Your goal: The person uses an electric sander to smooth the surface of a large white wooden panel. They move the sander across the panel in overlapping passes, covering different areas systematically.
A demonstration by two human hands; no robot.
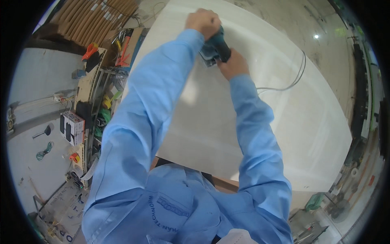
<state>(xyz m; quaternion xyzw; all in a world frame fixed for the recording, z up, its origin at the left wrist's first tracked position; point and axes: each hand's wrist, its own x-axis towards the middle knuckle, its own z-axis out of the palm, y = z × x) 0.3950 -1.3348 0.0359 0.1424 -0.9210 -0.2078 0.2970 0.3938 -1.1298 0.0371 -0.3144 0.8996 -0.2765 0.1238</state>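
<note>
A large pale board (195, 122) lies in front of me. On its far part sits a teal and black handheld power tool (217, 45), which looks like a sander, with a flat metal-edged base against the surface. Fingers curled, my left hand (204, 22) grips the tool's far end. Closer to me, my right hand (235, 65) is wrapped round the black handle end. The underside of the tool is hidden.
A grey cable (294, 83) loops over the board's right side. To the left stands a cluttered shelf with a white box (73, 128) and an orange tape dispenser (90, 51). Stacked brown panels (95, 20) lean at the far left. Assorted items lie along the right wall.
</note>
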